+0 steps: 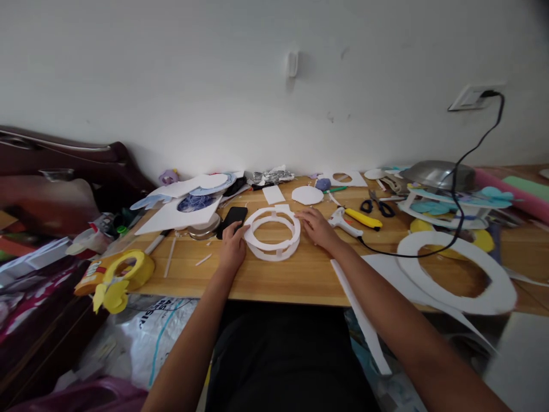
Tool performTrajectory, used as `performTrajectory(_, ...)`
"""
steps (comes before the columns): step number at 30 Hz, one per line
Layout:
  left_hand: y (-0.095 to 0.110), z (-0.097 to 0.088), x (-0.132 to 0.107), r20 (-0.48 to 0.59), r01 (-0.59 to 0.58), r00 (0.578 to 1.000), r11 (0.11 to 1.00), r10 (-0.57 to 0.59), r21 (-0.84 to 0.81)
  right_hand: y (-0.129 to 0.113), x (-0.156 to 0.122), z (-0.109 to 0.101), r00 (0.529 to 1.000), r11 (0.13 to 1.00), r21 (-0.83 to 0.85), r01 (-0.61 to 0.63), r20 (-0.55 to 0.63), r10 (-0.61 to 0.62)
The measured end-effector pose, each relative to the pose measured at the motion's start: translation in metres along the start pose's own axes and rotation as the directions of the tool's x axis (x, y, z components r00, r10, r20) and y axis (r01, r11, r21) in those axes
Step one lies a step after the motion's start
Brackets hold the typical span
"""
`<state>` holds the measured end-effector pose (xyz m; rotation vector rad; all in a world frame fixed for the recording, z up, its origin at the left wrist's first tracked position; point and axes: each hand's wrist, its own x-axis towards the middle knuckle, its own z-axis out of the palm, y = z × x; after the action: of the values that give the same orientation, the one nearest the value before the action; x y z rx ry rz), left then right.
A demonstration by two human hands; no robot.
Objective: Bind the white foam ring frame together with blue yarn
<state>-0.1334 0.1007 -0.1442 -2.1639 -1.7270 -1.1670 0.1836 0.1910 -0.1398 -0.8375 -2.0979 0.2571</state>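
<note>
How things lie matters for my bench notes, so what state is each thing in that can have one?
White double-ring frame: lying flat, rings stacked apart on spacers.
Left hand: fingers at the frame's left rim.
Right hand: fingers at the frame's right rim.
Phone: flat, screen dark.
Glue gun: lying on its side.
Black cord: plugged into wall socket.
Scissors: handles spread apart.
Yellow cutter: lying down, blade position unclear.

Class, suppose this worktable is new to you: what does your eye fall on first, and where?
First, the white double ring mid-picture on the table, between the left hand and right hand. Next, the black cord, looping from the wall socket at right to the white glue gun. Then the bright yellow ring-shaped piece at the table's left front edge.
</note>
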Motion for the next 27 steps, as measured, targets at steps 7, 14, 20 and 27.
performTrajectory(7, 0.012, -0.010, 0.000, -0.095, -0.019, 0.995, 0.999, 0.015, -0.039, -0.021, 0.017, -0.023, 0.999, 0.998, -0.037, -0.053, -0.008, 0.053)
performTrajectory(14, 0.037, -0.023, -0.009, -0.069, -0.138, 0.989, 0.989, 0.134, -0.060, -0.098, 0.003, -0.063, 0.962, 0.971, -0.144, -0.192, 0.167, 0.216)
performTrajectory(20, 0.051, -0.022, -0.009, 0.050, -0.266, 0.963, 0.963, 0.264, 0.037, -0.165, -0.067, -0.011, 0.912, 0.917, -0.184, -0.354, 0.148, 0.381)
performTrajectory(27, 0.058, -0.016, -0.015, 0.090, -0.336, 0.941, 0.936, 0.328, 0.104, -0.174, -0.070, 0.027, 0.932, 0.912, -0.205, -0.355, 0.005, 0.364)
